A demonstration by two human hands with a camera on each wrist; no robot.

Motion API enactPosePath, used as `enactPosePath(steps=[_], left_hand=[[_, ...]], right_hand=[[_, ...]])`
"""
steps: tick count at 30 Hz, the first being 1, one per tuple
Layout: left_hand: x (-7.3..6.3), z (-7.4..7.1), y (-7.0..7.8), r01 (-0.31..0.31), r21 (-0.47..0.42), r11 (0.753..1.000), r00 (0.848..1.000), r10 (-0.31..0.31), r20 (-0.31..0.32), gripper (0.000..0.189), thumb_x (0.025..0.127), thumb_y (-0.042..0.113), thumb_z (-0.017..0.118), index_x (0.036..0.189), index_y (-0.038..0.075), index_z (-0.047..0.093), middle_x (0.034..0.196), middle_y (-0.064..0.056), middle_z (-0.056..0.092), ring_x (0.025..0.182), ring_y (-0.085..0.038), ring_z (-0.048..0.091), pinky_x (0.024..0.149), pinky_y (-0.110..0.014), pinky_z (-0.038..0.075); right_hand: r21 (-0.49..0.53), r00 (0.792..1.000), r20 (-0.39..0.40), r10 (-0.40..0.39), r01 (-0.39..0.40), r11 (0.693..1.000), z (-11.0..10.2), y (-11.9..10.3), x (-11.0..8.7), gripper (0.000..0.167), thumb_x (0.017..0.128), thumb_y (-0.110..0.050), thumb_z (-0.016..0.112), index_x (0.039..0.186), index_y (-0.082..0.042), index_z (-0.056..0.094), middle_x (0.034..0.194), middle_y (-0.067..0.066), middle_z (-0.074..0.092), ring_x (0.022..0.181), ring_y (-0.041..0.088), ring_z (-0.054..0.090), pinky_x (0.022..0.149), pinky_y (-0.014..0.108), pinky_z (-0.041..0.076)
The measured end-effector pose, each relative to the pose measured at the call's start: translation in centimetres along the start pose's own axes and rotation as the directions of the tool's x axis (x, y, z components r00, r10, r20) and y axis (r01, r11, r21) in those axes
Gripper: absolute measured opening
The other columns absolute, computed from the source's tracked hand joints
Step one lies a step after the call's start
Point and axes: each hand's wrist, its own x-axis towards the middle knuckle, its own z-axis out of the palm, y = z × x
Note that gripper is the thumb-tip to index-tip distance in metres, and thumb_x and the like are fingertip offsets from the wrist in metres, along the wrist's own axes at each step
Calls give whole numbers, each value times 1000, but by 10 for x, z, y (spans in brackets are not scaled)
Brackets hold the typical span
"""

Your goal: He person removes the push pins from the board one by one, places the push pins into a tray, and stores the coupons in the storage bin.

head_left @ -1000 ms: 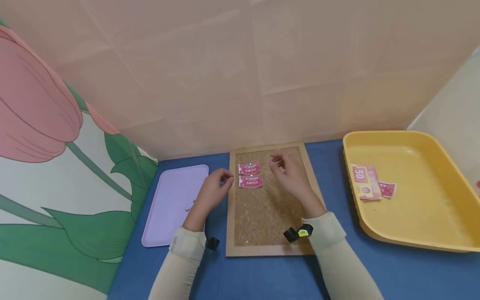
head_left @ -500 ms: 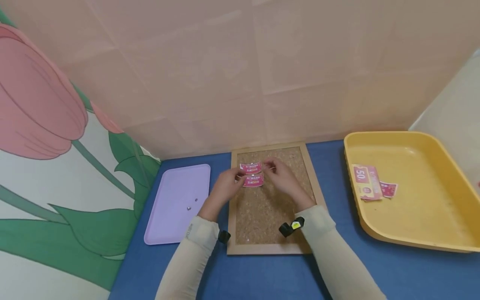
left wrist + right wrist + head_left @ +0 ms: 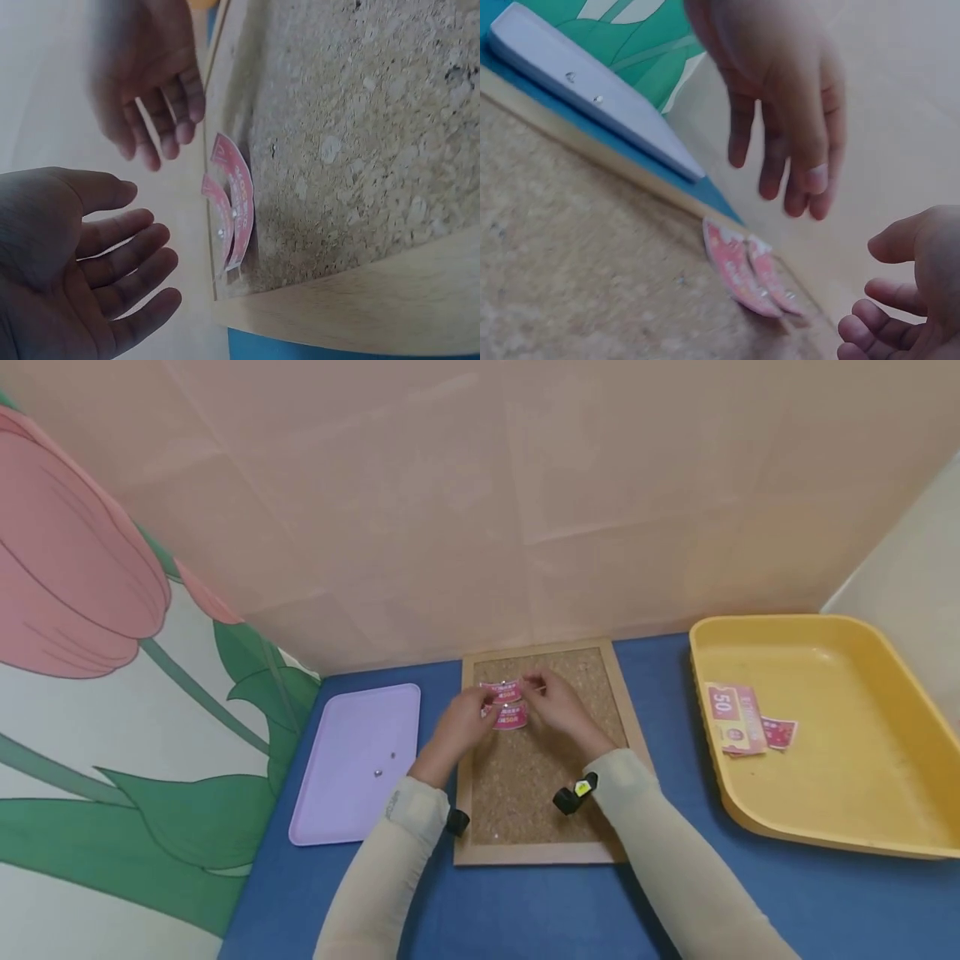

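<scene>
Two pink paper coupons, an upper one (image 3: 506, 692) and a lower one (image 3: 512, 717), are fixed one above the other on the framed corkboard (image 3: 540, 785). Their ends curl up off the cork, and a small shiny pin shows on each in the left wrist view. My left hand (image 3: 465, 722) hovers at the coupons' left side, overlapping them in the head view. On their right side is my right hand (image 3: 561, 706). Both wrist views show the left hand (image 3: 787, 112) and the right hand (image 3: 150, 75) raised over the board with loosely bent fingers, holding nothing.
A lilac tray (image 3: 337, 777) with two small metal pins (image 3: 378, 772) lies left of the board. To the right, a yellow tray (image 3: 840, 785) holds more pink coupons (image 3: 737, 718). A beige cloth wall (image 3: 450, 527) rises behind the blue tabletop (image 3: 517, 910).
My left hand has moved right from the board's left edge to the coupons. My right hand has shifted a little left toward them. The coupons stay in place.
</scene>
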Motion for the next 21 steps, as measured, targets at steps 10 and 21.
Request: enactPosePath(steps=[10,21], left_hand=[[19,12,0,-55,74,996,998,52,43,39,93,24,63,128,8,61,127,-11,60,116,-26,56,97,-40,44],[31,27,-5,-45,106,993,999,42,31,33,94,22,61,125,8,63,123,-8,60,110,-25,59,93,-40,46]], right_hand=[[20,996,68,58,-59,998,8,23,-1,44,100,-24,56,136,-1,48,114,12,59,102,26,58,81,38,52],[-36,994,86,69,-66,997,5,31,5,33,96,-25,58,120,-2,60,109,14,62,100,28,57,87,43,45]])
